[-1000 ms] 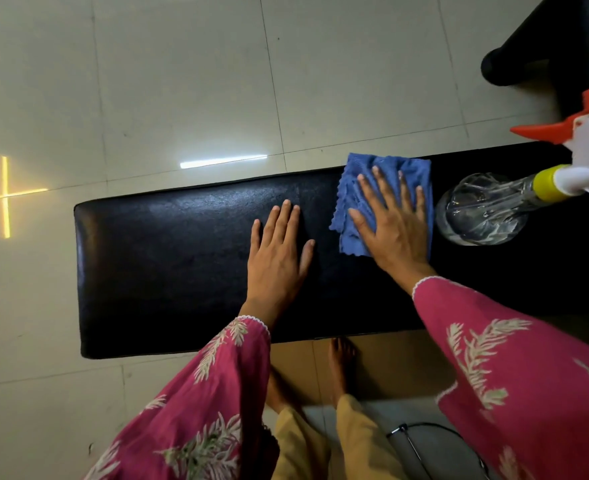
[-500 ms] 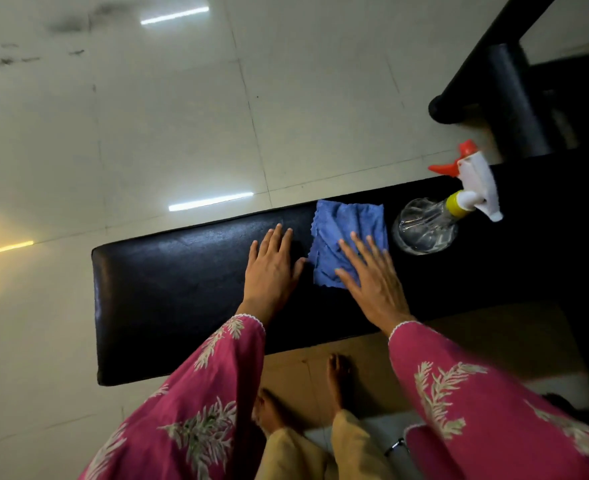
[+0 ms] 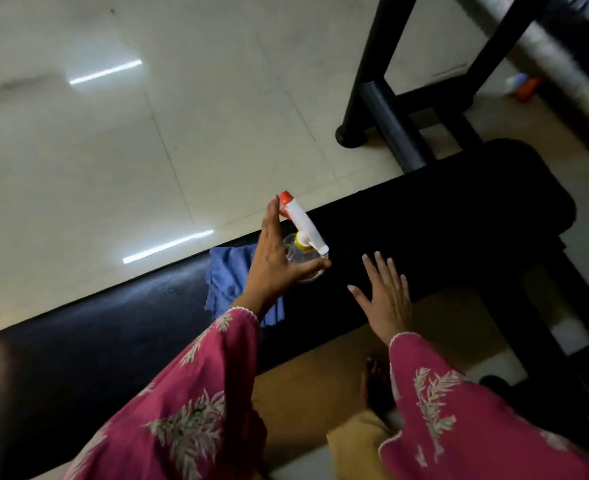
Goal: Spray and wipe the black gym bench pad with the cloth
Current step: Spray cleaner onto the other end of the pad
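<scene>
Left hand (image 3: 275,261) open around spray bottle (image 3: 303,251) near pad (image 3: 113,327) edge; right hand (image 3: 385,296) open, flat

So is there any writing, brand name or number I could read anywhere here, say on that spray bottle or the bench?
None can be read.
Spray bottle: clear body, yellow collar, white and red head, no label visible.
Blue cloth: plain.
Black bench pad: no logo or lettering showing.
Small white and orange object on the floor: too blurred to tell whether it carries any print.
</scene>
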`<state>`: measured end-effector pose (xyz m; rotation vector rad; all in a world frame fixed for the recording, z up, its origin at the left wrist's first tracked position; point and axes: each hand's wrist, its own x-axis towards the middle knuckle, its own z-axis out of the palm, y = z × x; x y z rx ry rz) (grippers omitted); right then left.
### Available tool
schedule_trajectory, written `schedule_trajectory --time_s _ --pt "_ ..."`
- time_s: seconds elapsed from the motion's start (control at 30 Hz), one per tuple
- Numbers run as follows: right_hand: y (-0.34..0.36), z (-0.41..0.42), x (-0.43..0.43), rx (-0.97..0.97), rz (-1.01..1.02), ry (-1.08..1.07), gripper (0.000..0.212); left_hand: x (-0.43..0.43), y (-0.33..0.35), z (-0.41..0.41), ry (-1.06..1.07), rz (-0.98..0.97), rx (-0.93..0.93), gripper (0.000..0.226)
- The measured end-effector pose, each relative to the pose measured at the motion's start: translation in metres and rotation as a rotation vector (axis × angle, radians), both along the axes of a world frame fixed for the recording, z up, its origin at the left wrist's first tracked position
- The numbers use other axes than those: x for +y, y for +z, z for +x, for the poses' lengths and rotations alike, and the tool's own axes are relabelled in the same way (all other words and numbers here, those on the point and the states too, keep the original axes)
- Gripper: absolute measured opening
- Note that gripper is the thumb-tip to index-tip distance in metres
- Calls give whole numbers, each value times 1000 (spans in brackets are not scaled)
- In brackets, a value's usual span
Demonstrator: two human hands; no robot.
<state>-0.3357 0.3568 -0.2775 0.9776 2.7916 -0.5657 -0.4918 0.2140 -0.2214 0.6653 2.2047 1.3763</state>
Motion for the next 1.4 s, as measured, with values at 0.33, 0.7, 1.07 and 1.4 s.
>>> schedule_trajectory --time_s 0.33,0.7,1.07,1.4 --pt "-31 4 117 -274 -90 249 102 76 -14 11 565 65 260 65" --pt "-31 10 119 -199 -171 256 98 109 -11 28 728 258 -424 49" --pt "-26 34 136 -207 -63 241 91 83 -9 95 673 155 -893 12" --pt "-29 61 185 -246 31 161 87 97 -15 118 721 68 -857 4"
